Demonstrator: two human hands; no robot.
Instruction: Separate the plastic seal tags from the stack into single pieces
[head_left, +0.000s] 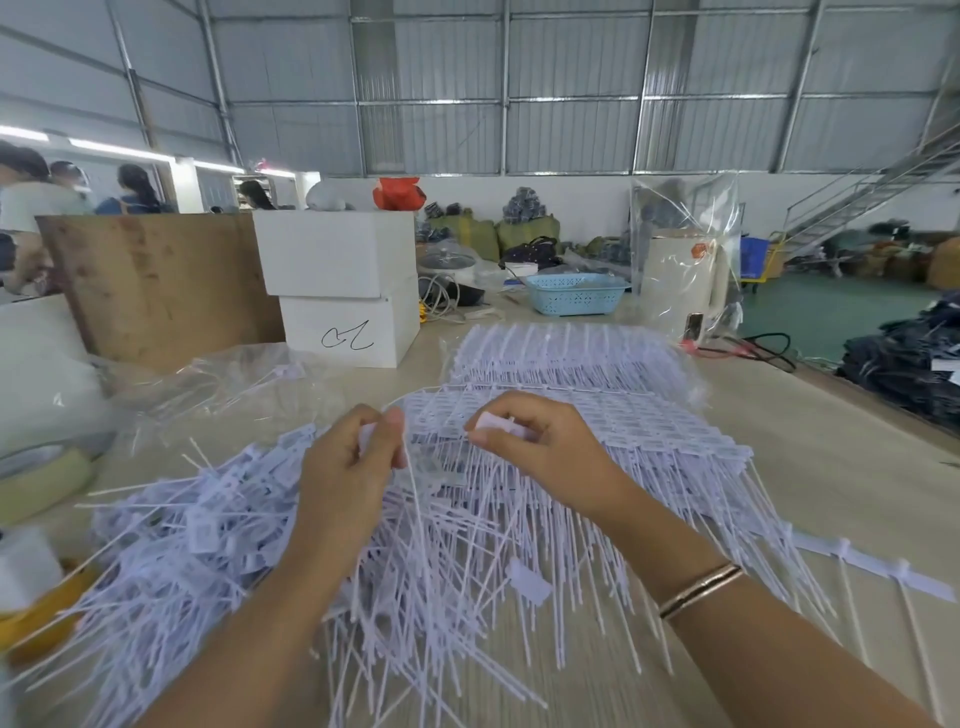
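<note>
A stack of joined white plastic seal tags (613, 415) lies on the table ahead of me, their thin tails fanning toward me. My left hand (348, 467) pinches a single tag (410, 478) by its head, and the tail hangs down past my wrist. My right hand (535, 441) pinches the flat head of another tag (498, 426) at the stack's near edge. A loose heap of separated tags (218, 545) spreads over the table to the left and below my arms.
Two stacked white boxes (343, 291) and a brown board (156, 286) stand at the back left. A blue basket (576, 293) sits behind the stack, beside a bagged white appliance (680, 275). Clear plastic bags (218, 384) lie left. Dark garments (914, 353) pile at right.
</note>
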